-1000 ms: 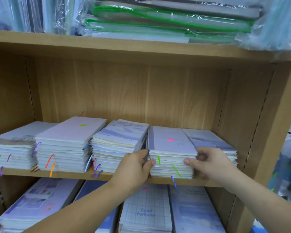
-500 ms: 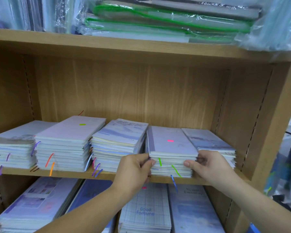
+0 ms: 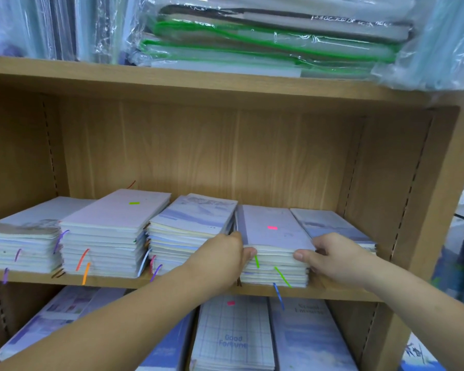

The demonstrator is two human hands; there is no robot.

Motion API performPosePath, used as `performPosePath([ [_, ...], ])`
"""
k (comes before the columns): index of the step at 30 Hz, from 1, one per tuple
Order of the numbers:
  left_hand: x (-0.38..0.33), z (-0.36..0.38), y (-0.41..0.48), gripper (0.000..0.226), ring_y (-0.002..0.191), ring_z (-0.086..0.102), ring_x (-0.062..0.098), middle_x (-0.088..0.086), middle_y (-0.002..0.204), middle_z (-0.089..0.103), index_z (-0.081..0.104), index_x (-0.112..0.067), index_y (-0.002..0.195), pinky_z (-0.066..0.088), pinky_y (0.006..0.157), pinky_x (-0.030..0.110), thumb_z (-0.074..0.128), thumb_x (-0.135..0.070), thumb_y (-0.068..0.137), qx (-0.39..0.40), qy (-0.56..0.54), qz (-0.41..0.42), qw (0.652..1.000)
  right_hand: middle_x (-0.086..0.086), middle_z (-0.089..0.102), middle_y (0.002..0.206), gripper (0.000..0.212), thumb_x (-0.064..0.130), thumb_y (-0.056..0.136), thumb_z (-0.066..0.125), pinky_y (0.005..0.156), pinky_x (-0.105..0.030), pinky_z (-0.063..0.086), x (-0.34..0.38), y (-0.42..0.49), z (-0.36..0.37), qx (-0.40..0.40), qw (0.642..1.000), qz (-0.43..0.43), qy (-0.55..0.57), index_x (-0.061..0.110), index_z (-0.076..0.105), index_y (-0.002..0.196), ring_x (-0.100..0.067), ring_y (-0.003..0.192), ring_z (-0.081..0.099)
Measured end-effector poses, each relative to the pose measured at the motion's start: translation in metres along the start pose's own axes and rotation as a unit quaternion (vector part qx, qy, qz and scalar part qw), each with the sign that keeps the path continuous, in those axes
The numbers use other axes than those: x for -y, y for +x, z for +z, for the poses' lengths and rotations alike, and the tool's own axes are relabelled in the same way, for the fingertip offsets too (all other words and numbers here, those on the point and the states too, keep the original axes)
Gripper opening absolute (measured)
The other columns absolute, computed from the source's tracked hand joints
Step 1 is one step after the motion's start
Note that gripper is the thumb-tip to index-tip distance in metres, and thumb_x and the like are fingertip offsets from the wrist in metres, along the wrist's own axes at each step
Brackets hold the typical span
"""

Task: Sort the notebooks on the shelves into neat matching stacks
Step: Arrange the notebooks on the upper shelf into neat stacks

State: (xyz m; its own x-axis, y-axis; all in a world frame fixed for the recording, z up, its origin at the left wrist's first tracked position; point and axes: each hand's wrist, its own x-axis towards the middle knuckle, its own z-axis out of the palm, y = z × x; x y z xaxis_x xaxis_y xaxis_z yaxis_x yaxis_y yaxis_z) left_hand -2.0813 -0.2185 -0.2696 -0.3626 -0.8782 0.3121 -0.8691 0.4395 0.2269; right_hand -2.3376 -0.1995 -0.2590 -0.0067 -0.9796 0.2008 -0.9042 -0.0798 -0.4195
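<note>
Several stacks of pale lavender notebooks lie side by side on the middle shelf (image 3: 332,291). My left hand (image 3: 223,257) grips the left front corner of the stack with a pink sticker (image 3: 272,236), thumb across its front edge. My right hand (image 3: 332,257) holds the same stack at its right front corner, fingers tucked between it and the low rightmost stack (image 3: 330,223). Left of my hands sit a stack with a scenic blue cover (image 3: 198,218), a taller stack with a green sticker (image 3: 118,215), and a leftmost stack (image 3: 24,228). Coloured ribbon bookmarks hang from the stacks' fronts.
The top shelf holds plastic-wrapped packs, some edged in green (image 3: 265,41). The lower shelf carries more notebooks, one grid-patterned and marked "Good Fortune" (image 3: 233,336). The wooden side panel (image 3: 426,210) stands close to the right of my right hand.
Both hands stayed on the pink-sticker stack and slid slightly higher along its front corners; the stack looks nudged a little straighter. Other stacks are unchanged.
</note>
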Motion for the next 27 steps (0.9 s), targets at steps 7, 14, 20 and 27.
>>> performPosePath([
  [7,-0.002,0.005,-0.007,0.036,0.098,0.063,0.039,0.019,0.102,0.068,0.053,-0.011,0.1,0.038,0.069,0.037,0.047,-0.046,0.106,-0.047,-0.043,0.01,0.998,-0.006,0.057,0.057,0.065,0.076,0.08,0.06,0.056,-0.033,0.034,0.004,-0.007,-0.003,-0.018,0.999,0.032,-0.03,0.014,0.054,0.064,-0.021,0.057,0.055],
  [14,0.074,-0.027,-0.048,0.027,0.052,0.054,0.005,-0.012,0.049,0.057,0.059,-0.022,0.072,0.042,0.054,0.024,0.068,-0.038,0.092,-0.19,-0.181,-0.057,0.963,0.009,0.058,0.052,0.055,0.074,0.078,0.064,0.054,-0.031,0.045,0.09,-0.02,-0.019,-0.195,0.978,-0.056,-0.052,0.022,0.062,0.059,-0.008,0.059,0.057],
  [20,0.137,-0.05,-0.057,0.017,0.084,0.067,0.022,-0.003,0.066,0.065,0.065,-0.022,0.103,0.04,0.066,0.031,0.069,-0.029,0.089,-0.199,-0.107,-0.101,0.969,0.011,0.058,0.082,0.045,0.068,0.078,0.072,0.072,-0.033,0.05,0.161,0.019,0.035,-0.089,0.987,-0.119,-0.067,0.026,0.067,0.093,-0.016,0.086,0.063],
  [27,0.133,-0.075,-0.047,0.025,0.099,0.06,0.021,-0.006,0.095,0.064,0.062,-0.024,0.114,0.049,0.082,0.035,0.065,-0.032,0.09,-0.217,-0.039,-0.033,0.975,0.009,0.051,0.118,0.062,0.077,0.078,0.063,0.089,-0.032,0.043,0.196,0.019,0.046,-0.071,0.961,-0.165,-0.21,0.036,0.059,0.125,-0.016,0.123,0.05],
])
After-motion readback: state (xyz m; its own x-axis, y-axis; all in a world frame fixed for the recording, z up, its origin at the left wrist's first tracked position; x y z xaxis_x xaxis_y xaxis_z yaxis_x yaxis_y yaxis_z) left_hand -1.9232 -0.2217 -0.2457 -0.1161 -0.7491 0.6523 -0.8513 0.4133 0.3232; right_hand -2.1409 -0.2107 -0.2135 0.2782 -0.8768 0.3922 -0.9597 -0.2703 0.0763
